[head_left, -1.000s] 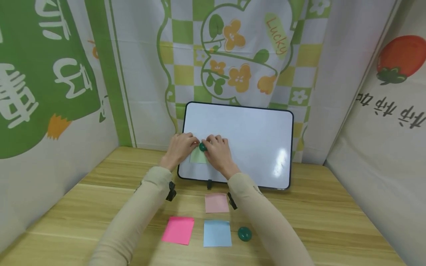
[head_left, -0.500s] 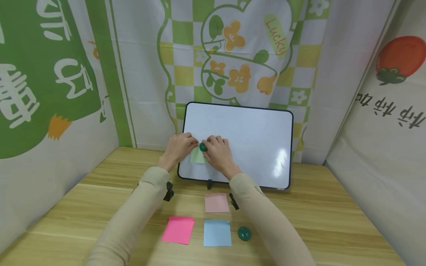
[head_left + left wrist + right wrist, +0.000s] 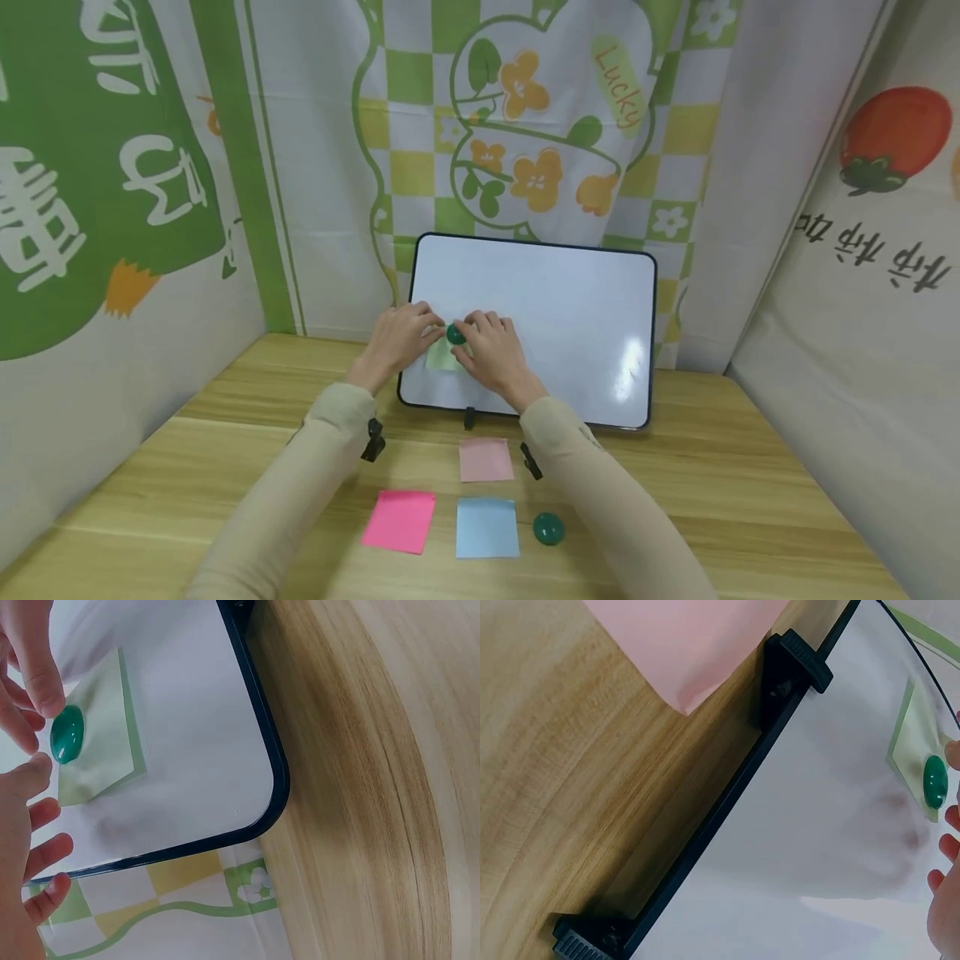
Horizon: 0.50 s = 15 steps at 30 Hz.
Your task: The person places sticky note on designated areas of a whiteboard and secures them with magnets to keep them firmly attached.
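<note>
A green dome-shaped magnet (image 3: 455, 334) sits on the upper part of a pale green sticky note (image 3: 105, 735), against the whiteboard (image 3: 573, 325). The note's lower edge lifts slightly off the board. My left hand (image 3: 397, 337) is just left of the magnet, with loosely bent fingers and nothing held. From the other side, my right hand (image 3: 492, 350) has its fingertips right at the magnet's edge, with the thumb lower, over the note. In the left wrist view the magnet's dome shows between both hands' fingertips. The right wrist view shows only part of my right hand (image 3: 946, 904).
On the wooden table (image 3: 675, 500) lie a pale pink note (image 3: 486, 461), a bright pink note (image 3: 399, 522), a blue note (image 3: 487, 528) and a second green magnet (image 3: 549, 528). Black feet (image 3: 791, 667) support the whiteboard. A patterned curtain (image 3: 412, 108) hangs behind.
My right thumb has dropped lower, away from the magnet. My left hand has eased slightly left. The magnet and the note stay in place on the board.
</note>
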{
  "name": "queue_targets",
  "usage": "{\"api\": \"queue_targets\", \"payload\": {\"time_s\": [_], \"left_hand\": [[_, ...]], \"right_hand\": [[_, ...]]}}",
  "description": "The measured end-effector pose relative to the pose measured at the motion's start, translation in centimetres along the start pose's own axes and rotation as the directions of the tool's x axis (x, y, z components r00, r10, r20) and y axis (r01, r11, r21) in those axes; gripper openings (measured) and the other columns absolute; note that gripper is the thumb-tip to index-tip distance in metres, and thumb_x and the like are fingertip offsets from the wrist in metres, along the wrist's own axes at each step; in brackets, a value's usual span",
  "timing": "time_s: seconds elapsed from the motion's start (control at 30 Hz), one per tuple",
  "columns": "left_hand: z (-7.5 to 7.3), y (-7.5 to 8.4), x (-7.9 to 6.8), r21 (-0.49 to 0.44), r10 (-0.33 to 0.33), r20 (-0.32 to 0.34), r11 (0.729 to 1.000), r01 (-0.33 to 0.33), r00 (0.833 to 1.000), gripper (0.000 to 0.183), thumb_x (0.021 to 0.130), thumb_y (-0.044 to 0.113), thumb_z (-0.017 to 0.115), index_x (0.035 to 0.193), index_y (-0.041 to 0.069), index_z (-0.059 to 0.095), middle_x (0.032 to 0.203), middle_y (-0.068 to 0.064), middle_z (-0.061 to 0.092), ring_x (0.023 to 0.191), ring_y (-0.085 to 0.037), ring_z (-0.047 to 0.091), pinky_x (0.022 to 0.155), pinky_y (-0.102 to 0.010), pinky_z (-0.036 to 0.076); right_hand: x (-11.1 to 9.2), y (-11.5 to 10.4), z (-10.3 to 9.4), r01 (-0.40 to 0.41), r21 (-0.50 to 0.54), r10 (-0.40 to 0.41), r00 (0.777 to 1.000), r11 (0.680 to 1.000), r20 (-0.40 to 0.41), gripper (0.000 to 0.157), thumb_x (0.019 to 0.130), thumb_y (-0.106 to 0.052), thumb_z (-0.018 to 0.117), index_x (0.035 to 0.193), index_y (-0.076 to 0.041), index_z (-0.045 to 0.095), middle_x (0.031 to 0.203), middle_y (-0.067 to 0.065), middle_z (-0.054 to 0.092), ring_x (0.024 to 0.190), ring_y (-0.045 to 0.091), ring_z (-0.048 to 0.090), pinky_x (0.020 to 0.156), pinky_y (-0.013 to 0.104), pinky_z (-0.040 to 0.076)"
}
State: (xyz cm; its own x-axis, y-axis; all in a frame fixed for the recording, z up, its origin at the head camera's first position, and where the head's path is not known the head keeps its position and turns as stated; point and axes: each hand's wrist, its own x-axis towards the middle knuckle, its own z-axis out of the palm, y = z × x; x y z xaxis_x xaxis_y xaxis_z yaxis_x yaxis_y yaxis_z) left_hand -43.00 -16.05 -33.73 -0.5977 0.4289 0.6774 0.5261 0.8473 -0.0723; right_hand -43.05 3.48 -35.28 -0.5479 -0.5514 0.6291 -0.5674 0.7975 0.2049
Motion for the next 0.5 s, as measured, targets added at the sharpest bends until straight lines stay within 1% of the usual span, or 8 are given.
{"api": "queue_targets", "payload": {"time_s": [0.2,0.33,0.5], "left_hand": [[-0.2,0.2,-0.4,-0.001,0.018,-0.016,1.0,-0.018,1.0,0.018,0.085,0.03,0.069,0.093,0.015,0.074,0.088,0.0,0.066,0.066,-0.015,0.059,0.053,-0.025,0.043],[-0.4,0.4,-0.6,-0.007,0.029,-0.015,1.0,-0.03,0.999,0.017,0.084,0.029,0.07,0.093,0.014,0.073,0.086,-0.001,0.066,0.063,-0.014,0.057,0.051,-0.024,0.043],[-0.5,0.6,-0.9,-0.012,0.035,0.0,0.999,-0.035,0.999,0.02,0.084,0.031,0.07,0.095,0.014,0.073,0.089,-0.001,0.066,0.069,-0.015,0.06,0.055,-0.026,0.047]], "right_hand": [[-0.4,0.1,-0.3,0.022,0.006,-0.021,0.999,1.0,-0.03,0.042,0.089,-0.041,0.06,0.124,-0.017,0.059,0.113,0.003,0.056,0.102,0.022,0.053,0.084,0.04,0.042],[-0.7,0.1,-0.7,0.017,0.009,-0.017,1.0,1.0,-0.017,0.044,0.089,-0.044,0.058,0.125,-0.017,0.058,0.113,0.002,0.056,0.103,0.022,0.052,0.084,0.039,0.042],[-1.1,0.2,-1.2,0.001,0.024,-0.001,1.0,1.0,0.007,0.048,0.089,-0.046,0.057,0.127,-0.017,0.057,0.114,0.002,0.055,0.103,0.022,0.052,0.084,0.039,0.042]]}}
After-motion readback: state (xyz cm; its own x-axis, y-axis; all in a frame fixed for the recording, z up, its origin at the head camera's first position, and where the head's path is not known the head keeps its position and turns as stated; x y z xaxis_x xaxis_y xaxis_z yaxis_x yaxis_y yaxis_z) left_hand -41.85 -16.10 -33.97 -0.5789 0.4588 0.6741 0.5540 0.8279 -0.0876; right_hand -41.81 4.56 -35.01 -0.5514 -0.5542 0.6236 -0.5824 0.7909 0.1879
